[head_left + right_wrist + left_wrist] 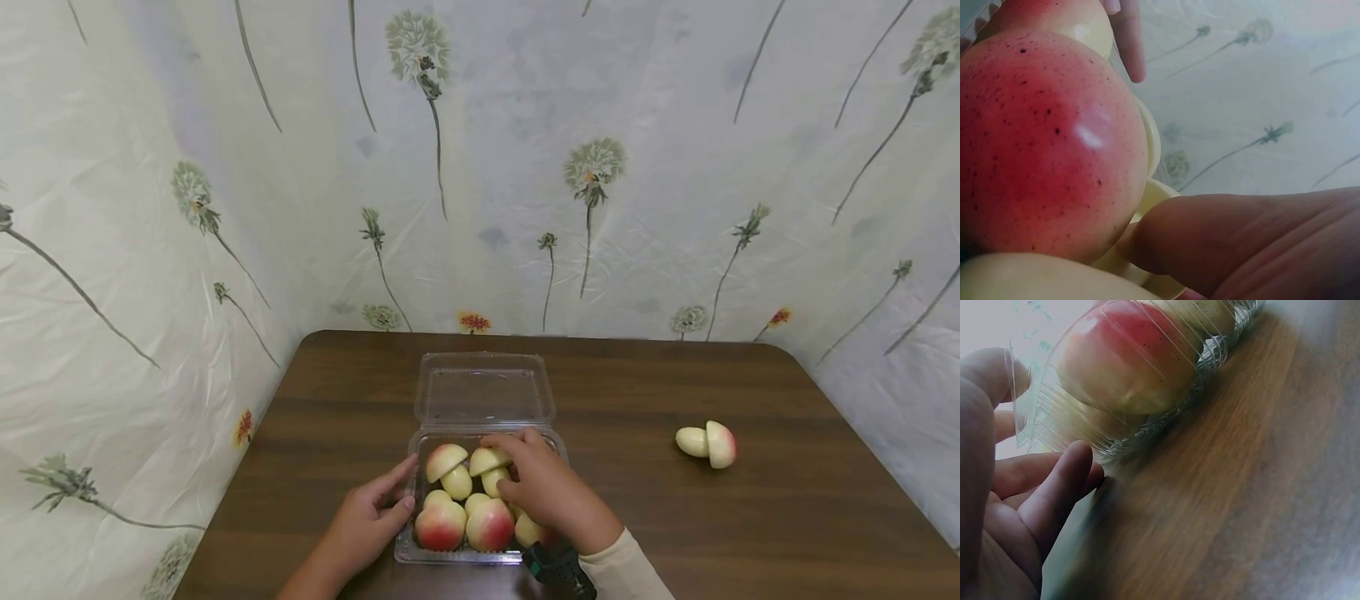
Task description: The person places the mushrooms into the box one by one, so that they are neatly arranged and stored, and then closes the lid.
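The left hand (372,518) lies flat with fingers (1060,487) relaxed, while the right hand (546,492) curls its fingers downward.

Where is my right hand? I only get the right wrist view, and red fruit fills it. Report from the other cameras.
Observer: Your right hand is inside an open clear container on the table, fingertips curled onto one mushroom-shaped piece in the back row.
Operator: Give me the left hand.
Observer: The left hand rests on the table with straight fingers against the container's left wall.
Operator: Tell me if any pieces are outside.
Observer: One loose piece lies on its side on the table, well to the right of the container.
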{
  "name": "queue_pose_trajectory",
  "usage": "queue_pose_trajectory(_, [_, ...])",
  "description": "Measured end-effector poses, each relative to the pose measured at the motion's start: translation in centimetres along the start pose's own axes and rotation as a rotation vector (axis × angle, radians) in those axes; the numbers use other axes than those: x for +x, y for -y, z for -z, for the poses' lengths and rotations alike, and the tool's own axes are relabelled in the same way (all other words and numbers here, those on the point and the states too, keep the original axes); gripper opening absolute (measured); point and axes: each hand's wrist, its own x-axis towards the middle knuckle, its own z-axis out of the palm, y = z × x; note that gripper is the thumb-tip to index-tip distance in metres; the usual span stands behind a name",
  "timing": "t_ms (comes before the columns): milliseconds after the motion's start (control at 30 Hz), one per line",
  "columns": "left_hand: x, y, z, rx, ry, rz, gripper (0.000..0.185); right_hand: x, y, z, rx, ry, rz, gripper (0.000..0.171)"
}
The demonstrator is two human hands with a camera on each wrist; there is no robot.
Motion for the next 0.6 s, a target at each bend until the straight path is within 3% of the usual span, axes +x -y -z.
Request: queue_pose_trajectory(600, [-0.06,-0.07,-0.01,-0.003,0.000,-0.015,0.054,-0.57,0.23,0.38,0.002,0.000,0.003,0.062])
